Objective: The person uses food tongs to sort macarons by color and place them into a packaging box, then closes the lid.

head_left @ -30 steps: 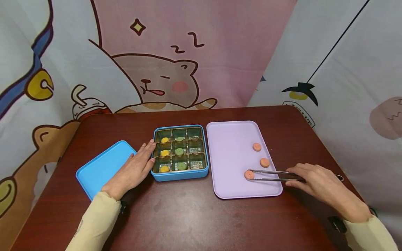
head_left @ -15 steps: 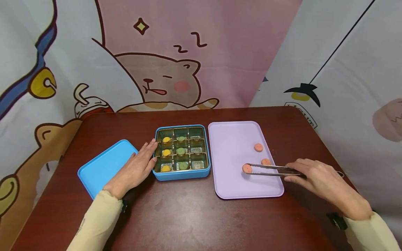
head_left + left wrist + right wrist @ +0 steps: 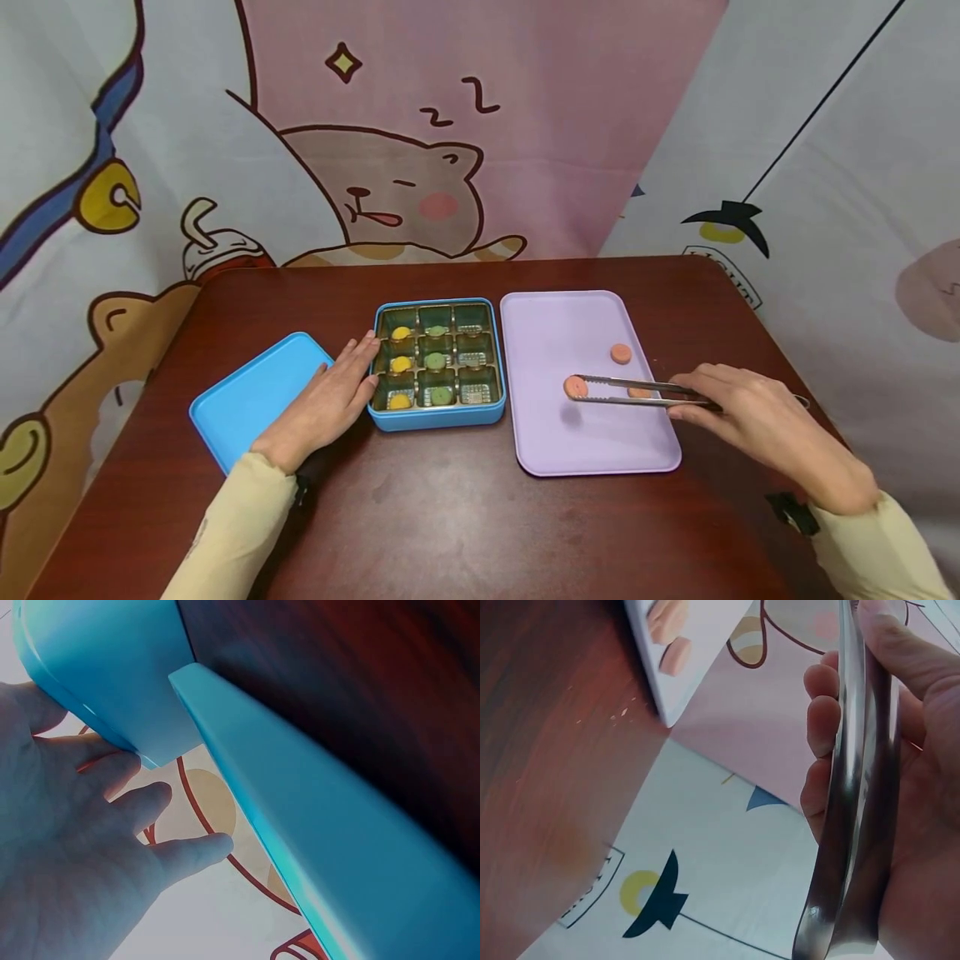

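Orange cookie (image 3: 575,387) sits in metal tongs (image 3: 615,382) the right hand (image 3: 757,421) grips near the bench's (image 3: 450,517) right edge, the box (image 3: 442,419) two-thirds filled, one column (image 3: 474,358) bare, left hand (image 3: 322,410) outspread

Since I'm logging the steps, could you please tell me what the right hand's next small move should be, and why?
Probably, carry the orange disc left to the right column of the blue box: the tongs in the right hand hold it above the tray, and that column looks empty, while the others hold yellow discs and green discs.
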`<state>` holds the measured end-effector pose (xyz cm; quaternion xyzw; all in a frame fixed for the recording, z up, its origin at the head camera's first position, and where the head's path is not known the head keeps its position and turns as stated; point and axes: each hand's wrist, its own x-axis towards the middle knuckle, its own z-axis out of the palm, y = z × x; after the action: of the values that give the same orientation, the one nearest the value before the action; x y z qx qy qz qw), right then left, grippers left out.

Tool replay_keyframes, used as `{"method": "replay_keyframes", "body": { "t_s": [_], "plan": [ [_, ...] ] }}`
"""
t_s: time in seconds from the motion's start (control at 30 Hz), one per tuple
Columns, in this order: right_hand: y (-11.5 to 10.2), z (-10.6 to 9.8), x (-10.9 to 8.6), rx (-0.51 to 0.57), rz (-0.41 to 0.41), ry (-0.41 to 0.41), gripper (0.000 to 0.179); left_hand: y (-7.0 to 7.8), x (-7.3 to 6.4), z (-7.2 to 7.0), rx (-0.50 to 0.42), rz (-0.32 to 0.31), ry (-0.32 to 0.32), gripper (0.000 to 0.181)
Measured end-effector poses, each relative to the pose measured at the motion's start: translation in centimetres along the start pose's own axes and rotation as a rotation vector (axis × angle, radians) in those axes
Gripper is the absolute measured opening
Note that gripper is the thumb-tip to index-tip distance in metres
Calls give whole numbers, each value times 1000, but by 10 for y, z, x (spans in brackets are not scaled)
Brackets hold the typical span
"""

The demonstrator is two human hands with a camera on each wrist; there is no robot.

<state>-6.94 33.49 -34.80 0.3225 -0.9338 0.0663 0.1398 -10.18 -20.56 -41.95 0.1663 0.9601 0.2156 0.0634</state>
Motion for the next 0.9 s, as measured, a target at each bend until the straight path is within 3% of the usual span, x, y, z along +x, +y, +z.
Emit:
{"method": "replay_keyframes", "body": {
  "t_s": [0.57,0.9],
  "plan": [
    [-16,2,31,50,-26,33,32,1,0,0,12,-4,-5,64],
    [-26,5,50,91,-68,33,40,2,0,0,13,-9,-1,63]
  ]
}}
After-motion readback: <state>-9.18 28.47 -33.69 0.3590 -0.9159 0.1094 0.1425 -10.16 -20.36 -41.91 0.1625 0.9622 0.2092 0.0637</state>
